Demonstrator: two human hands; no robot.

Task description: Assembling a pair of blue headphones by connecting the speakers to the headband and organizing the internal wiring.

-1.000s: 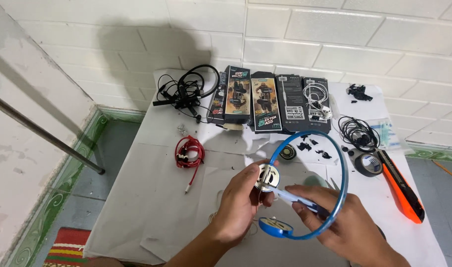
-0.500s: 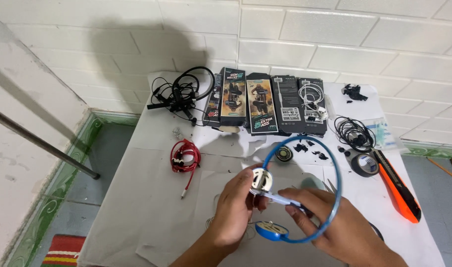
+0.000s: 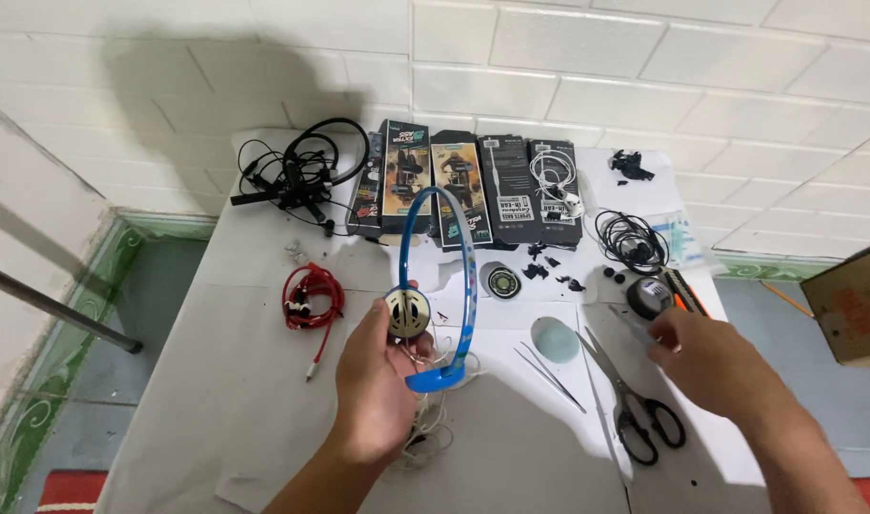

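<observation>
Repair bench: scissors (image 3: 635,405), tweezers (image 3: 549,376), earphone boxes (image 3: 473,190).

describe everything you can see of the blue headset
The blue headset is a thin, plastic-looking band arching upright above the white table. One end carries a bare round metallic speaker without padding; the other ends in a blue earpiece. Thin pale wires trail beneath it. The left hand holds it at the speaker end; the right hand is off it.
</observation>
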